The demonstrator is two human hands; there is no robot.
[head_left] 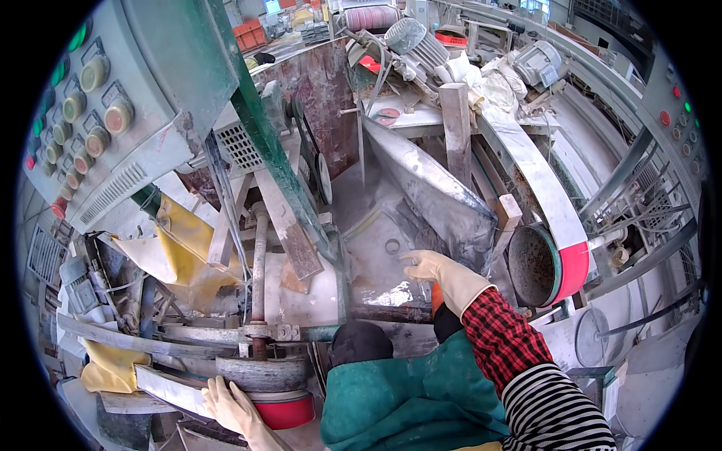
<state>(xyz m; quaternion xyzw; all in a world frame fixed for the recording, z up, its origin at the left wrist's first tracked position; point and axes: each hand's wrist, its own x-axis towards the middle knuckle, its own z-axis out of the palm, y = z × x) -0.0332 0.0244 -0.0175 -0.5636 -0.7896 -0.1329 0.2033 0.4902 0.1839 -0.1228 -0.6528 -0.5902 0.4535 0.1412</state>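
My left hand (229,406), in a cream rubber glove, lies with its fingers spread on a white belt where it meets a red band (286,411) round a wheel, at the lower left. My right hand (445,276), gloved alike, is stretched out above a wet, greyish surface (376,282) at the centre, with its fingers pointing left. No held thing shows in it. Just left of its fingertips is a small ring-shaped spot (392,246) on that surface. Something orange (436,297) shows below the right wrist.
A control panel with several buttons (94,75) hangs at the upper left. On the right a belt runs over a rusty wheel with a red band (573,270). Beyond my hands stand a curved grey metal guard (429,180), a wooden post (455,128) and a black drive belt (308,143).
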